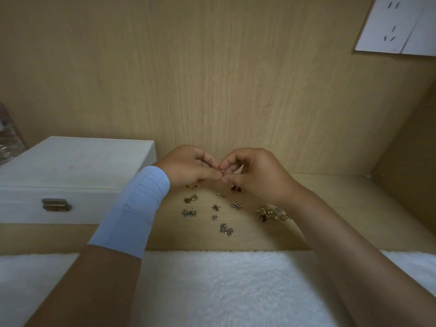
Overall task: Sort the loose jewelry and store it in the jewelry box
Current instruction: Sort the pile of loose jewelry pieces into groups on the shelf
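Note:
A white jewelry box [70, 166] stands closed at the left, its brass clasp [56, 205] facing me. My left hand [188, 166] and my right hand [254, 173] meet fingertip to fingertip above the wooden surface and pinch one tiny earring [221, 171] between them. Below the hands lie small groups of loose jewelry: gold hoops [191, 186], dark red studs [236, 188], silver studs [189, 213], a silver cluster [226, 229] and a gold beaded pile [271, 213] partly hidden by my right wrist.
A wood panel [212, 79] rises right behind the jewelry. A white fluffy towel [212, 286] covers the near edge. A white wall socket plate [398, 24] sits at top right. A clear plastic wrap [9, 135] shows at the far left.

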Demonstrator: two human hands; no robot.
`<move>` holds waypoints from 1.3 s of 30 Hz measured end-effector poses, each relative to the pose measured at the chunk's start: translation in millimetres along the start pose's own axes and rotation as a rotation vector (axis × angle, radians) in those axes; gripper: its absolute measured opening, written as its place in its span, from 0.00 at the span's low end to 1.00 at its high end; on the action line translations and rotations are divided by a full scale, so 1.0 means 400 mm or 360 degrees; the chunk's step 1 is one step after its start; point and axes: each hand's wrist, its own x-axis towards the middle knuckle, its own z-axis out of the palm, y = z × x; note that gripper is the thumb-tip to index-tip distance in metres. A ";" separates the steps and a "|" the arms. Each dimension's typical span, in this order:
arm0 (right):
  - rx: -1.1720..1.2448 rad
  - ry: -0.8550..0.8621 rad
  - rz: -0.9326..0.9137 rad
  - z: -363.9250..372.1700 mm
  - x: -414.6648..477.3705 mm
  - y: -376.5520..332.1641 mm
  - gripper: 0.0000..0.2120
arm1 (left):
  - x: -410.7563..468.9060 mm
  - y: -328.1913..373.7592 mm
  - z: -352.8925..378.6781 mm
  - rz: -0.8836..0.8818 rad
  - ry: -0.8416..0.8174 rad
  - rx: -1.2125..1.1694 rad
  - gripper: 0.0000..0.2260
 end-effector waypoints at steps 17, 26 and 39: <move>-0.0775 -0.0298 0.0105 0.025 -0.013 0.024 0.03 | 0.004 -0.031 0.060 -0.0043 -0.0266 0.1013 0.04; -0.0769 -0.0330 0.0017 0.059 -0.011 0.036 0.03 | 0.011 -0.039 0.053 0.0033 -0.0173 0.1119 0.05; -0.0380 -0.0371 0.0251 -0.146 -0.024 0.052 0.08 | 0.008 0.040 0.122 0.0308 0.0016 0.0706 0.03</move>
